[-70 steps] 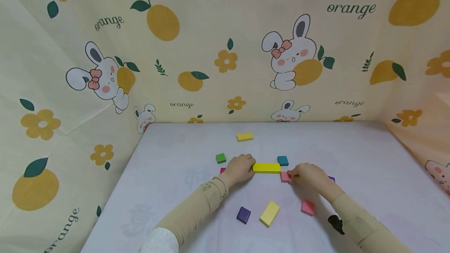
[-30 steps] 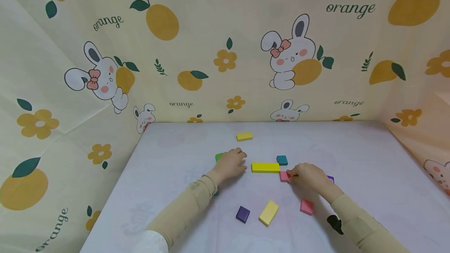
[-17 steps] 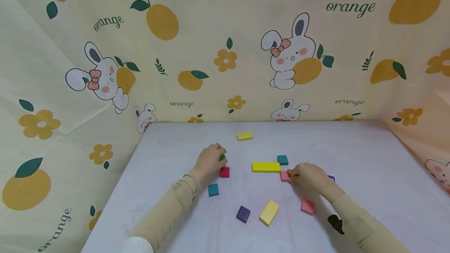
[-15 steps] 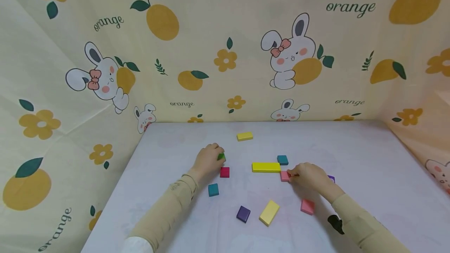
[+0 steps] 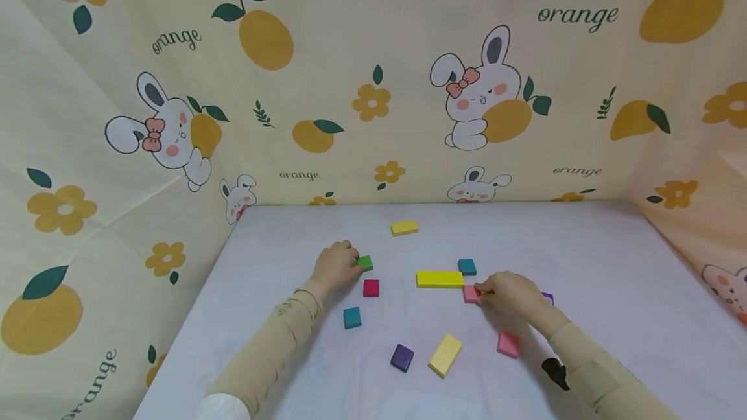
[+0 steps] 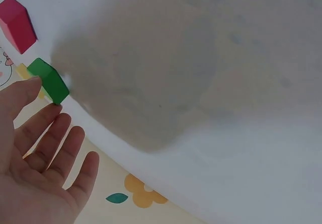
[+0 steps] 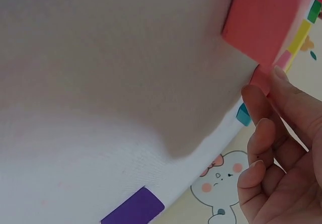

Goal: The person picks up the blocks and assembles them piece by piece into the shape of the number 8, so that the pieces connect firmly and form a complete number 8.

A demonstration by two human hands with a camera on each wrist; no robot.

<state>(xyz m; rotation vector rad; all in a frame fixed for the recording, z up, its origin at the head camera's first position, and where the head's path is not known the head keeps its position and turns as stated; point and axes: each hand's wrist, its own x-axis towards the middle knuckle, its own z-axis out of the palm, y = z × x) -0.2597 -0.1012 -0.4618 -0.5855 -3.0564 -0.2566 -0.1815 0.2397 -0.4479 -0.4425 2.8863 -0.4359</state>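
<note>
In the head view my left hand point(image 5: 335, 269) is at the small green block point(image 5: 365, 263), left of the middle. The left wrist view has the thumb tip against the green block point(image 6: 49, 80) and the index fingertip at its lower end; the other fingers are spread. My right hand point(image 5: 512, 297) pinches a pink block point(image 5: 471, 294) between thumb and index finger. That block lies by the near right corner of a long yellow block point(image 5: 439, 279). A teal block point(image 5: 467, 267) lies just behind. The pink block's right part is hidden by the fingertips.
Near the left hand lie a red block point(image 5: 371, 288) and a teal block point(image 5: 353, 317). Closer in are a dark purple block point(image 5: 402, 358), a pale yellow block point(image 5: 445, 355) and another pink block point(image 5: 509, 345). A yellow block point(image 5: 404, 227) lies farther back; a purple block point(image 5: 548, 298) is partly hidden.
My left hand has left the long yellow block, moved left to the green block, and now sits slightly left, uncovering more of it. The right hand has kept its place at the pink block.
</note>
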